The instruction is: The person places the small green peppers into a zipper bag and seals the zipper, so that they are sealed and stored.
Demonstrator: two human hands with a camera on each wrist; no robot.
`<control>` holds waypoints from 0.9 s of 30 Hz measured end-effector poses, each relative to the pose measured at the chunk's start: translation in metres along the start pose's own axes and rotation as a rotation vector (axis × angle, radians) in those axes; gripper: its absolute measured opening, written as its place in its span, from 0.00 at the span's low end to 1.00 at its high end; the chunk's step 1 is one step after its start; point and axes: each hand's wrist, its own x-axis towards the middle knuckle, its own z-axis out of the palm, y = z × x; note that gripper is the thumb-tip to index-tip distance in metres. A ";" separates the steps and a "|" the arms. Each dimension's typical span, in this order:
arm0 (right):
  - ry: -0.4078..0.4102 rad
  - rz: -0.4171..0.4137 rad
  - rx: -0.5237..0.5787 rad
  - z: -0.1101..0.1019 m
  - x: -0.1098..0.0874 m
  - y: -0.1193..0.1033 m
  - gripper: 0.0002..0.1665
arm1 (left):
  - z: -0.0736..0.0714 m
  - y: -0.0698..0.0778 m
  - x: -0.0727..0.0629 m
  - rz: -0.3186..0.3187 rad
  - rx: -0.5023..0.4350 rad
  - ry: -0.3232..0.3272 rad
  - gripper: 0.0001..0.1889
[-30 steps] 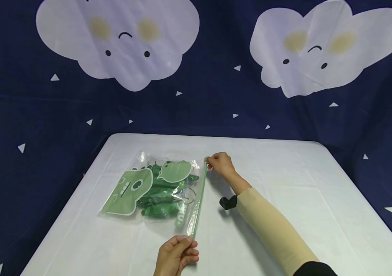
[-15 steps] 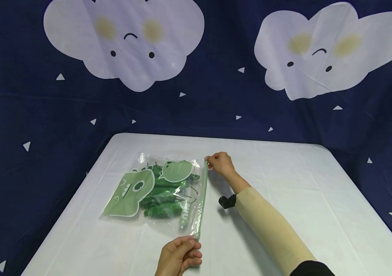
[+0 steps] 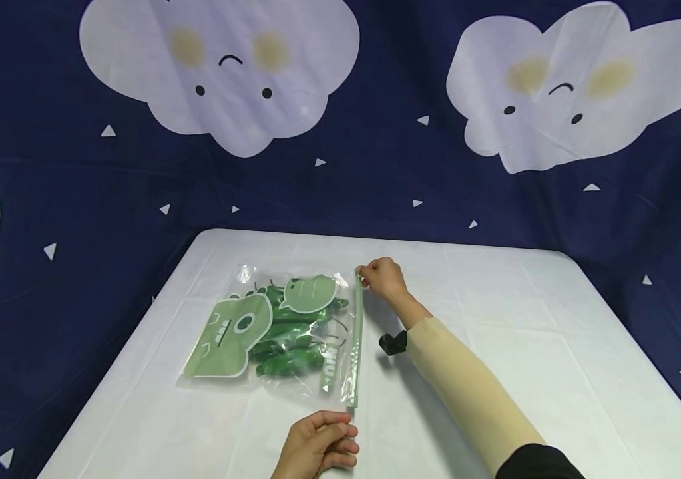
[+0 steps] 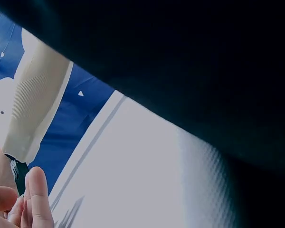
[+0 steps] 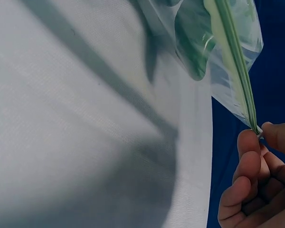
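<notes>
A clear zip bag with green dinosaur prints lies on the white table, several green peppers inside it. Its green zip strip runs along the right edge. At the strip's far end, my right hand pinches the bag's corner between thumb and fingertips; in the right wrist view a small pale piece shows between those fingertips. Just below the strip's near end is my left hand, its fingers loosely bent and apart from the bag. The left wrist view catches only part of that hand.
The white table reaches back to a dark blue cloth with cloud prints. A black strap with a small black device sits at my right wrist. Dark fabric covers much of the left wrist view.
My left hand has let go of the bag's near corner, and a small gap now shows between them. The right hand keeps its pinch at the far corner. The camera view has shifted slightly.
</notes>
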 end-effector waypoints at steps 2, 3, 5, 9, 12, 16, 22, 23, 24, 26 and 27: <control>-0.008 -0.003 -0.005 -0.001 0.000 0.001 0.19 | 0.000 0.000 0.001 0.000 0.005 -0.010 0.18; -0.011 -0.006 -0.006 -0.002 0.000 0.002 0.19 | 0.000 0.000 0.001 -0.001 0.006 -0.013 0.18; -0.021 -0.009 -0.004 -0.004 -0.001 0.004 0.19 | 0.001 0.000 0.001 -0.003 0.012 -0.020 0.18; -0.022 0.001 0.019 -0.008 -0.004 0.010 0.19 | 0.002 0.002 0.001 0.003 0.055 -0.010 0.18; -0.016 0.010 0.051 -0.012 -0.008 0.015 0.19 | 0.003 0.005 0.001 0.024 0.109 0.007 0.18; -0.020 0.000 0.113 -0.020 -0.014 0.019 0.21 | 0.005 0.009 0.001 0.082 0.189 0.016 0.17; -0.020 -0.034 0.210 -0.036 -0.031 0.020 0.21 | 0.008 0.018 0.005 0.183 0.280 0.037 0.17; -0.013 -0.038 0.223 -0.039 -0.035 0.020 0.20 | 0.008 0.020 0.005 0.202 0.285 0.042 0.17; -0.007 -0.047 0.236 -0.042 -0.038 0.019 0.19 | 0.009 0.023 0.006 0.222 0.290 0.047 0.17; 0.001 -0.064 0.256 -0.049 -0.046 0.019 0.17 | 0.010 0.028 0.006 0.269 0.298 0.063 0.17; 0.004 -0.072 0.261 -0.053 -0.050 0.019 0.16 | 0.010 0.031 0.007 0.292 0.310 0.074 0.17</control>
